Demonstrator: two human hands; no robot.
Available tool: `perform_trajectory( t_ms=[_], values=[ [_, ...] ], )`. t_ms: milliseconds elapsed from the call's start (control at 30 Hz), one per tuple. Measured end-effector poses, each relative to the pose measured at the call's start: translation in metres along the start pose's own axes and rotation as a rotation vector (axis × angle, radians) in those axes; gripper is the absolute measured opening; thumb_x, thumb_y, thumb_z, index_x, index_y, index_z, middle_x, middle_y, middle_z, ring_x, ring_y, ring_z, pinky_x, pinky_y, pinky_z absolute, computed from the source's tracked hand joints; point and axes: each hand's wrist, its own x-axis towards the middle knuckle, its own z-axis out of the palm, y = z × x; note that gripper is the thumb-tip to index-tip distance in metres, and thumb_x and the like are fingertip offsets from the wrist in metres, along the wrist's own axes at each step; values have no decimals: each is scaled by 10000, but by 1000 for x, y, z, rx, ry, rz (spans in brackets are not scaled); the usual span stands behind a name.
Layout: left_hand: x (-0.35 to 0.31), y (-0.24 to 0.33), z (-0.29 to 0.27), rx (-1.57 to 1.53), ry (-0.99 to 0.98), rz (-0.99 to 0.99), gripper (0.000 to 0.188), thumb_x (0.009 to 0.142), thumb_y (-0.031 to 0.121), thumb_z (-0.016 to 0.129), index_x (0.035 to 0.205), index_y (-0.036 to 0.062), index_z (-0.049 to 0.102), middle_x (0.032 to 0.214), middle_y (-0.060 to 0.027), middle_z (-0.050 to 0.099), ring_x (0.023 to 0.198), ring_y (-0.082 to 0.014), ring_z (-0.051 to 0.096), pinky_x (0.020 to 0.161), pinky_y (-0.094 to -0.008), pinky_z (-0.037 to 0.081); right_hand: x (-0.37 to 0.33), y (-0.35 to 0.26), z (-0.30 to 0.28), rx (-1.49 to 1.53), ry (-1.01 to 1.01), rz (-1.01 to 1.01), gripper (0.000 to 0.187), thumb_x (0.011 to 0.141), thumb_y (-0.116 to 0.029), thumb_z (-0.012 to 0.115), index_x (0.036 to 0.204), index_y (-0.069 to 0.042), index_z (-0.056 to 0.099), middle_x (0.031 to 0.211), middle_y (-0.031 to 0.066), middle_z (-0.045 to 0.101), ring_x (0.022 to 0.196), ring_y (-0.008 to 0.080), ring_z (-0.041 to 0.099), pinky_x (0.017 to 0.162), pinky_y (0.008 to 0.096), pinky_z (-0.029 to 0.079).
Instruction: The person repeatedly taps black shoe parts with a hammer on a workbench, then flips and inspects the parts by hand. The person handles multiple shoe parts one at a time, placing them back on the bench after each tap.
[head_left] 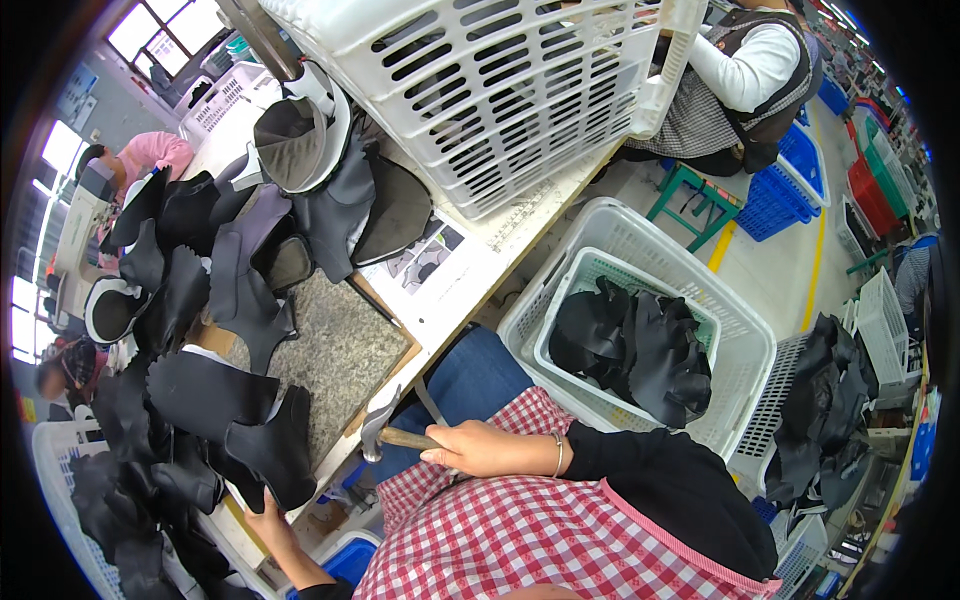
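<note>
Checked apron (500, 540) cloth fills the near edge, and just above it the right hand (485, 448) rests over a blue-clad knee (470, 385), fingers wrapped shut round the wooden handle of a hammer (385, 428). Its long axis runs left to right, with the metal head at the left end, right at the near edge of the worktop (500, 245). The left hand (272, 528) lies lower and further left, thumb and fingers closed on the near edge of a black leather piece (275, 450), a boot-shaped cut that lies on the worktop's near left corner. From the hammer head this piece sits just to the left and slightly near; the left hand already has it, while the right hand with the hammer is a short way off to the right.

Just far of the piece lies a speckled grey slab (340, 350), partly bare, with more black cut pieces (190, 290) heaped along its left side and trailing off toward the near left. Further off stand a grey and white shoe upper (300, 130) and a big white slotted crate (500, 80).

On the floor to the right, a white basket (740, 330) holds a pale green one filled with black leather (630, 345). Another dark heap (825, 400) lies on a white crate beyond it. Other people sit at the far right and far left.
</note>
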Motion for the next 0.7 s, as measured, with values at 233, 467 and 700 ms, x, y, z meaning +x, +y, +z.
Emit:
perform_trajectory(
  t_ms=[233,467,700],
  values=[
    [5,-37,29,-242,86,23,531,911,201,783,1362,-8,598,1187,-115,715,891,-209,746,653,-294,614,0,6,12,-106,-60,15,430,1079,-481,502,1081,-53,539,773,204,635,709,406,665,620,495,496],
    [40,31,49,-250,282,198,460,1030,253,679,1364,-50,589,1262,-116,691,1042,-192,687,874,-311,564,-3,10,16,-95,-35,-50,435,1075,-480,516,1070,-45,534,760,200,621,676,392,656,604,473,496],
    [44,88,71,661,347,912,377,1043,30,573,1418,4,599,1412,-143,644,1283,-263,619,1092,-367,449,-1,-1,9,63,55,-14,352,1054,-392,593,1021,-48,526,706,166,621,633,333,657,574,449,482]
  ],
)
